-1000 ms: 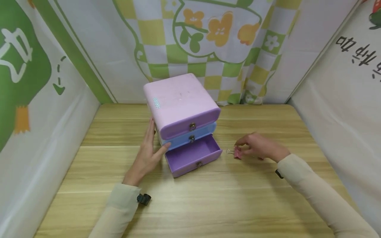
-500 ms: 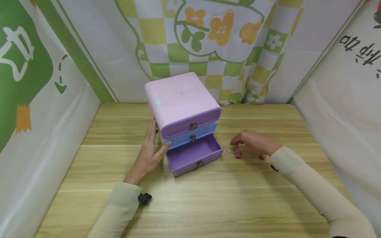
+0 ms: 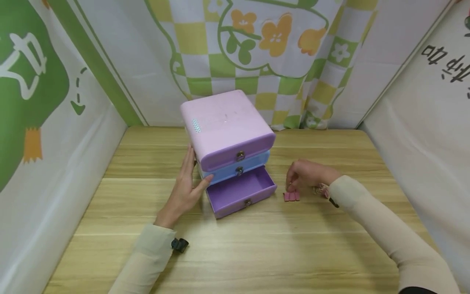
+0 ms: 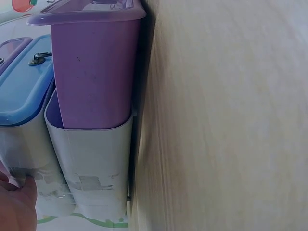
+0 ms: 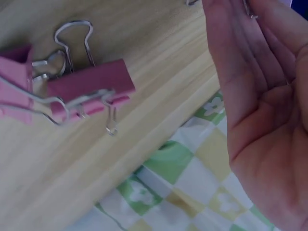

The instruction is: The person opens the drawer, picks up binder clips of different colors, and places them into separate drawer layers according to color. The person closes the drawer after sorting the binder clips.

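A small drawer cabinet point(image 3: 227, 122) with a pink top stands on the table, its bottom purple drawer point(image 3: 240, 194) pulled out. My left hand point(image 3: 181, 196) rests along the cabinet's left side with straight fingers, the thumb at the edge of the blue drawer point(image 3: 238, 168). Right of the purple drawer, my right hand point(image 3: 308, 173) pinches a pink binder clip point(image 3: 291, 197) by its wire handle. In the right wrist view a bit of that wire point(image 5: 249, 9) shows between the fingers. Beneath the right wrist lie more pink binder clips point(image 5: 91, 89), partly hidden in the head view.
The wooden table point(image 3: 238, 253) runs out in front of the cabinet. A checked curtain point(image 3: 264, 85) hangs right behind it. Printed cloth walls point(image 3: 92, 163) border the left and right sides.
My right hand has lowered and taken hold of the binder clip, which has turned so its pink back faces the front. The left hand stays against the cabinet.
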The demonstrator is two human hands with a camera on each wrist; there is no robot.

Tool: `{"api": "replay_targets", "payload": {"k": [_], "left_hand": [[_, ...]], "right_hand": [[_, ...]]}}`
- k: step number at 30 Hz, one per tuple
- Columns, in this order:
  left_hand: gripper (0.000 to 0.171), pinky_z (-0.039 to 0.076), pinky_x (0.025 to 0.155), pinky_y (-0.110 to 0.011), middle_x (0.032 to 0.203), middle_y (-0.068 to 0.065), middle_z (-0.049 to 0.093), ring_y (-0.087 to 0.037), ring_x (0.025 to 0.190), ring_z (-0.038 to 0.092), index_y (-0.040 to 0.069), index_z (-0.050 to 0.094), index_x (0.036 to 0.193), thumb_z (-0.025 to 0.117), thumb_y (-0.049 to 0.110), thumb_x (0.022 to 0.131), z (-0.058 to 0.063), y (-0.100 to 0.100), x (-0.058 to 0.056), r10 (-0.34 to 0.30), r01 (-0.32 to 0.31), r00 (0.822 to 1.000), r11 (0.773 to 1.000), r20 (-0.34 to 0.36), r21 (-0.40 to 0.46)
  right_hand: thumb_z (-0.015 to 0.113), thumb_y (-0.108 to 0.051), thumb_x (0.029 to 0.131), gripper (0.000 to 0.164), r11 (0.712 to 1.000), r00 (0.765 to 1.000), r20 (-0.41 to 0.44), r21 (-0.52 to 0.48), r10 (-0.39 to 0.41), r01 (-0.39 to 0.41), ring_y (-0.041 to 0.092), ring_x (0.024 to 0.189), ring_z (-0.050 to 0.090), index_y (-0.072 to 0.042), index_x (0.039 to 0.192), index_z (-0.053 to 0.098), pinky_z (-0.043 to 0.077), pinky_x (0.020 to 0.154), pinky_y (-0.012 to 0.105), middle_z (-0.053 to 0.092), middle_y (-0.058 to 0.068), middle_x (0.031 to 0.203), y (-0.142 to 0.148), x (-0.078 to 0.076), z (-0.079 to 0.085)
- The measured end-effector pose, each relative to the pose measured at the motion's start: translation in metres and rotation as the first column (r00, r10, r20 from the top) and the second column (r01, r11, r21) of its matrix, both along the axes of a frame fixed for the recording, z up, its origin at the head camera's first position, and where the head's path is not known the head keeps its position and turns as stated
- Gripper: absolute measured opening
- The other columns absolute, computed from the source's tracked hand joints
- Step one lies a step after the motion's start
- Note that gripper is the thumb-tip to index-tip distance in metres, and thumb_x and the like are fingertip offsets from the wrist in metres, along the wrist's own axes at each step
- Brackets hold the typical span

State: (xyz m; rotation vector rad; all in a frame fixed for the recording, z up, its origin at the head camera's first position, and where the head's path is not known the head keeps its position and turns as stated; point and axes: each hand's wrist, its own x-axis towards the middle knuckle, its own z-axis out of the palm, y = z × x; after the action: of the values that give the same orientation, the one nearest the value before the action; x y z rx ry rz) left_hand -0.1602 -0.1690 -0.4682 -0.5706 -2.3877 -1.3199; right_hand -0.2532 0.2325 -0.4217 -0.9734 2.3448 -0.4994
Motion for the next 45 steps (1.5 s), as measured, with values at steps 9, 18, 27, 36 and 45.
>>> {"api": "replay_targets", "payload": {"k": [9, 18, 27, 36, 45], "left_hand": [[0.098, 0.025, 0.133, -0.055, 0.18, -0.01, -0.004, -0.033, 0.167, 0.007, 0.016, -0.003, 0.171, 0.067, 0.022, 0.102, 0.001, -0.001, 0.0, -0.022, 0.022, 1.0, 1.0, 0.002, 0.004], [0.098, 0.024, 0.133, -0.059, 0.18, -0.01, -0.003, -0.034, 0.167, 0.006, 0.015, -0.002, 0.171, 0.067, 0.02, 0.101, 0.001, 0.0, 0.003, -0.003, 0.003, 1.0, 1.0, -0.002, 0.0], [0.098, 0.024, 0.134, -0.054, 0.18, -0.009, -0.004, -0.033, 0.167, 0.008, 0.015, -0.002, 0.171, 0.067, 0.02, 0.101, 0.0, 0.0, 0.003, -0.007, 0.007, 1.0, 1.0, 0.005, 0.008], [0.099, 0.026, 0.133, -0.053, 0.179, -0.011, -0.003, -0.034, 0.166, 0.009, 0.014, -0.001, 0.171, 0.068, 0.019, 0.1, 0.002, 0.0, 0.002, -0.006, 0.006, 1.0, 1.0, -0.011, 0.016], [0.099, 0.025, 0.133, -0.054, 0.18, -0.01, -0.003, -0.034, 0.166, 0.009, 0.015, -0.001, 0.171, 0.068, 0.019, 0.1, 0.002, 0.0, 0.003, -0.004, 0.004, 1.0, 1.0, 0.002, 0.016]], "right_hand": [[0.072, -0.002, 0.094, 0.012, 0.979, 0.935, 0.323, -0.093, -0.144, 0.183, 0.022, 0.082, 0.08, 0.002, 0.101, 0.081, 0.069, 0.082, 0.039, 0.082, 0.015, 0.096, 0.011, -0.001, -0.004], [0.066, -0.004, 0.099, 0.019, 0.91, 0.887, 0.356, -0.181, -0.293, 0.373, 0.018, 0.083, 0.079, 0.008, 0.109, 0.077, 0.068, 0.087, 0.05, 0.081, 0.018, 0.102, 0.019, -0.002, 0.002], [0.069, -0.014, 0.1, 0.033, 0.772, 0.78, 0.444, -0.255, -0.441, 0.581, 0.015, 0.09, 0.08, 0.01, 0.122, 0.072, 0.068, 0.086, 0.034, 0.082, 0.013, 0.106, 0.006, -0.001, 0.027], [0.066, -0.011, 0.102, 0.041, 0.722, 0.711, 0.581, -0.281, -0.396, 0.633, 0.017, 0.097, 0.08, 0.015, 0.134, 0.063, 0.063, 0.1, 0.039, 0.081, 0.013, 0.113, -0.022, 0.011, 0.041], [0.067, -0.009, 0.101, 0.035, 0.727, 0.699, 0.618, -0.285, -0.36, 0.625, 0.021, 0.103, 0.08, 0.009, 0.131, 0.068, 0.063, 0.099, 0.037, 0.077, 0.021, 0.123, -0.048, 0.022, 0.048]]}}
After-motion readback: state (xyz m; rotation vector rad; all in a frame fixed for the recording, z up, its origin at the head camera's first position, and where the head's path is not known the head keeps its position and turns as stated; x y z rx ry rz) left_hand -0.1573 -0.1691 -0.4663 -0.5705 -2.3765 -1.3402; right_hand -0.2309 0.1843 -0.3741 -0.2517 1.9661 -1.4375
